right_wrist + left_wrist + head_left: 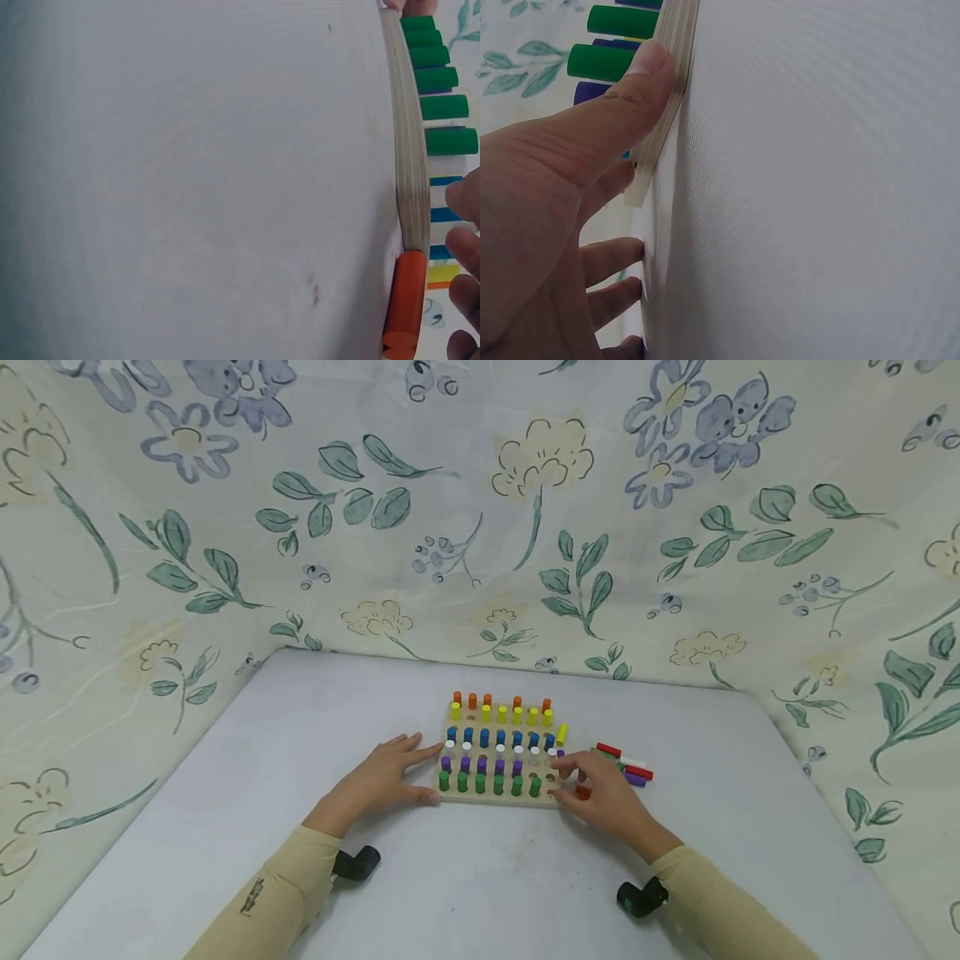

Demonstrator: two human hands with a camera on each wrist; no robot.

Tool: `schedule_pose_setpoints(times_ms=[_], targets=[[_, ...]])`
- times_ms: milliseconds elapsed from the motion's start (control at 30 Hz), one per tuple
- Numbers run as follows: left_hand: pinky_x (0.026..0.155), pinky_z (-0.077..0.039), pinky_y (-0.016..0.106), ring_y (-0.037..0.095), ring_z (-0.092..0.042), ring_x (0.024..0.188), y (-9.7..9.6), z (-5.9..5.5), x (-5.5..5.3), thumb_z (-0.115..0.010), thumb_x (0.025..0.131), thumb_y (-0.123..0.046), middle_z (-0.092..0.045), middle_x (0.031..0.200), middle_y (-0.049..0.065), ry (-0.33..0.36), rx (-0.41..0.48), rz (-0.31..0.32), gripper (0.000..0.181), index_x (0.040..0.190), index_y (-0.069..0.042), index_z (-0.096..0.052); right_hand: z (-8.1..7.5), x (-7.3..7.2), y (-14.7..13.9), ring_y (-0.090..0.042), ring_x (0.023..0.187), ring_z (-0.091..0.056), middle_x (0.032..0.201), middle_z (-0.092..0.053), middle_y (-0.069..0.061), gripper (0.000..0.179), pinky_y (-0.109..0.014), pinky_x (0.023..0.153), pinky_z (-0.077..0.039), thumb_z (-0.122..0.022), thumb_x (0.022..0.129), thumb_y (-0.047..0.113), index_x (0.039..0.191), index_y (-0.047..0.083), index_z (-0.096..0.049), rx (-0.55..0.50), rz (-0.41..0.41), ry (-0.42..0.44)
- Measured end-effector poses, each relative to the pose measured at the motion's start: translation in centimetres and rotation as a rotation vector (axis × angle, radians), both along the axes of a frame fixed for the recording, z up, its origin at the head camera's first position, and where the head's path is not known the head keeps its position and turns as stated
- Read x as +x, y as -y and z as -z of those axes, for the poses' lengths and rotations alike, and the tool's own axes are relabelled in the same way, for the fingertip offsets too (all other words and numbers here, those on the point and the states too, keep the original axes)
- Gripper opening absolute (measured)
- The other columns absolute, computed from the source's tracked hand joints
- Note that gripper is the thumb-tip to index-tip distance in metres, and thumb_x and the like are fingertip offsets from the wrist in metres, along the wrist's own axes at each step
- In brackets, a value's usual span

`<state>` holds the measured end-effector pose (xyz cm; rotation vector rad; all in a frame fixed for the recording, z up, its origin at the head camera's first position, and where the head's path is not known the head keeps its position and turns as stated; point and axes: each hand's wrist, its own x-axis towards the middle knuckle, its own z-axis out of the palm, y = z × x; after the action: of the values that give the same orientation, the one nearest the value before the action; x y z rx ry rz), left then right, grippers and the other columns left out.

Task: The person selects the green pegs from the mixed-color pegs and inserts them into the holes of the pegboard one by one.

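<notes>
A wooden pegboard (495,802) lies on the table, holding coloured pegs in rows: orange, yellow, blue, white, purple and, nearest, green pegs (480,783). My left hand (382,781) has its fingers spread at the board's left edge. In the left wrist view its thumb (651,60) presses on the near edge beside a green peg. Over the board's right end reaches my right hand (603,793), thumb and index finger apart near bare holes in the purple and green rows. No peg shows between its fingers. An orange peg (405,304) lies against the board's right end.
Right of the board lie loose pegs, among them a red peg (639,772), a purple peg (635,781) and a white one, partly behind my right hand. A yellow peg (562,734) is at the far right edge. Floral cloth (465,527) surrounds the white table.
</notes>
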<state>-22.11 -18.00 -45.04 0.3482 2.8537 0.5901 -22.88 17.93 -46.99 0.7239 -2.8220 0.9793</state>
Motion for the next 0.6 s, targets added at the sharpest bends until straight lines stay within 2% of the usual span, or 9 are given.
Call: schedule_pose_setpoints(times_ms=[200,400,600], targets=[[0.117,-0.022,0.069,0.047,-0.018,0.151,0.0,0.1,0.0,-0.078,0.081,-0.058,-0.028,0.164,0.021,-0.002,-0.001,-0.003,0.088,0.156,-0.024,-0.044,0.1,-0.1,-0.6,-0.014,0.099,-0.057,0.107,-0.065,0.007,0.039,-0.034,0.087,-0.053,-0.08,0.087,0.018,0.124,0.018,-0.067,0.036,0.026,-0.006],[0.117,-0.022,0.069,0.048,-0.018,0.151,0.0,0.1,0.0,-0.078,0.082,-0.057,-0.028,0.164,0.021,-0.005,0.001,0.003,0.088,0.156,-0.023,-0.044,0.0,-0.1,-1.1,-0.016,0.098,-0.056,0.106,-0.065,0.005,0.036,-0.033,0.083,-0.054,-0.08,0.088,0.02,0.122,0.017,-0.068,0.016,0.052,0.03],[0.118,-0.022,0.068,0.048,-0.018,0.151,0.1,0.0,0.0,-0.077,0.082,-0.058,-0.028,0.164,0.021,-0.011,-0.002,0.009,0.089,0.156,-0.023,-0.044,-0.3,0.0,-1.8,-0.016,0.094,-0.054,0.103,-0.064,0.005,0.031,-0.035,0.082,-0.052,-0.078,0.09,0.019,0.119,0.015,-0.069,-0.012,0.067,-0.012]])
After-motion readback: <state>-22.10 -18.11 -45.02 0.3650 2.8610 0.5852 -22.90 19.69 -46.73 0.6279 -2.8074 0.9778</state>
